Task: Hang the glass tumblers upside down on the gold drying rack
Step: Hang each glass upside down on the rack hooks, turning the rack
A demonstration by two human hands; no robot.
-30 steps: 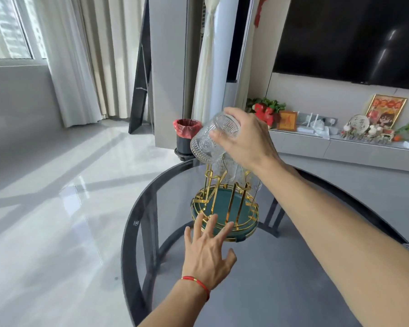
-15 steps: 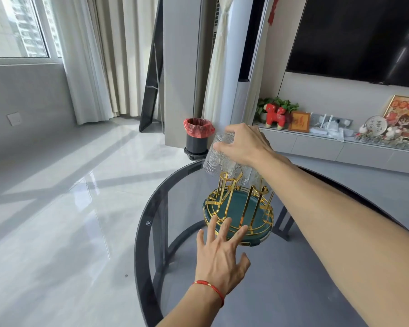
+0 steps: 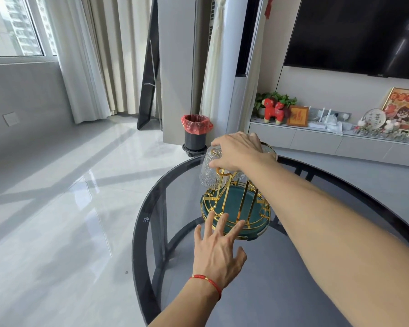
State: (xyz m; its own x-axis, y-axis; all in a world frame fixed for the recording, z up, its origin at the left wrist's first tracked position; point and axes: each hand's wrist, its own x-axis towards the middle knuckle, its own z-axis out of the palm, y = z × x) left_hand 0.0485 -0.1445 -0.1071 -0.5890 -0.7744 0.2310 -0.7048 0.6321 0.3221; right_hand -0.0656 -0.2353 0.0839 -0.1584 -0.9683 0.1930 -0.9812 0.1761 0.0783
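The gold drying rack (image 3: 246,204) with a teal round tray stands near the far left edge of the glass table (image 3: 142,232). My right hand (image 3: 239,151) grips the base of a patterned glass tumbler (image 3: 209,175), which is upside down over a gold prong on the rack's far left side. Behind my hand another upturned tumbler (image 3: 268,149) shows on the rack, mostly hidden. My left hand (image 3: 216,251) lies flat with fingers spread, its fingertips touching the tray's near rim. A red cord circles that wrist.
The round dark glass table has a black rim; its left edge drops to a glossy pale floor. A black bin with a red bag (image 3: 196,133) stands beyond the table. A low TV shelf with ornaments (image 3: 328,128) runs along the back right.
My right hand has turned the tumbler mouth-down and lowered it from above the rack onto a prong. My left hand has stayed at the tray's near rim.
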